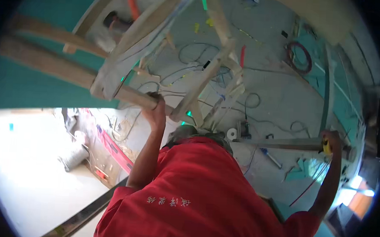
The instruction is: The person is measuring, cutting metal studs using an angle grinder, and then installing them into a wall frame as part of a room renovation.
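My left hand (155,111) is closed round a long wooden bar (135,97), which runs in from the left and meets a wooden trestle-like frame (202,82) in front of me. My right hand (332,141), far out to the right, is closed on a yellow tool (327,146); its exact kind is too small to make out. A long narrow strip (283,145) reaches leftward from beside that hand. Below it, a thin red rod (302,193) slants down. My fingertips are partly hidden in both grips.
Cables (197,54) lie looped over the dusty grey floor. A red coil (298,57) lies at the far right, and a white roll (231,134) near my feet. Green boards (42,76) stand at left, above a bright white surface (28,166). A silver cylinder (74,157) lies beside it.
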`<state>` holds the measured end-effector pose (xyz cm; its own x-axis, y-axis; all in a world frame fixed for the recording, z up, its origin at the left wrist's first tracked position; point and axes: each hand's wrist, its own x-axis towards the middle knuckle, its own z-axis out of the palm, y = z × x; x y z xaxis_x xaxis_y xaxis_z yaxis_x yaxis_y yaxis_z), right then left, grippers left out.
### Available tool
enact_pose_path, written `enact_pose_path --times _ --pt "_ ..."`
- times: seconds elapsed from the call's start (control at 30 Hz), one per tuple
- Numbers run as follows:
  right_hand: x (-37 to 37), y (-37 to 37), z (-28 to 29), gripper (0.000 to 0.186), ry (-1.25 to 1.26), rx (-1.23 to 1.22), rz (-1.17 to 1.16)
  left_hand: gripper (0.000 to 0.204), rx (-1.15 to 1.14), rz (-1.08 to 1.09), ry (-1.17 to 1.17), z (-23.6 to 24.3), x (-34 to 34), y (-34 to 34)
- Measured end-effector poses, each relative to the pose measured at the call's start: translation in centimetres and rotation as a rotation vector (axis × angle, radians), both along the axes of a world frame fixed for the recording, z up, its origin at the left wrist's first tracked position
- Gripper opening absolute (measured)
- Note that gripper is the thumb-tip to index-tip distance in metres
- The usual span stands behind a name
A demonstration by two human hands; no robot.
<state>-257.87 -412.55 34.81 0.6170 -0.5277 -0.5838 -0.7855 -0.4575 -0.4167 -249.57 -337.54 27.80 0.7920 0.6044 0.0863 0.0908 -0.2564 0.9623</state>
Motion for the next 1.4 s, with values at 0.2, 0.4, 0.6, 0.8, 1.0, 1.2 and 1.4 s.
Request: enact_pose_path --times 0.2,0.4,0.6,0.8,1.0,1.2,1.4 --pt "4.0 3.8 2.8 0.028 -0.149 -0.02 0.193 0.022 0.003 0.093 0.028 -0.5 0.1 1.8" --pt "7.0 -3.5 3.0 0.025 -0.138 -0.092 0.228 0.023 -0.05 0.129 -0.057 -0.1 1.3 6.0" --pt "8.4 -8.4 0.4 0.021 -0.231 -0.08 0.494 0.017 -0.091 0.153 -0.017 -0.2 -3.0 10.3" --pt "13.6 -6.3 1.3 0.02 -0.244 -0.096 0.433 0.024 0.054 0.123 -0.015 -1.8 -11.2 12.9" --pt "21.0 -1.1 2.9 0.026 -0.12 -0.087 0.382 0.035 -0.208 0.138 -0.138 -2.0 -17.1 13.9" --pt "27.1 -4.8 3.1 0.034 -0.098 -0.167 0.396 0.038 -0.093 0.242 -0.025 -0.7 -14.9 11.9" --pt "42.1 -5.8 6.1 0.054 -0.085 -0.26 0.545 0.044 0.05 0.485 0.084 -1.2 -12.2 9.6"
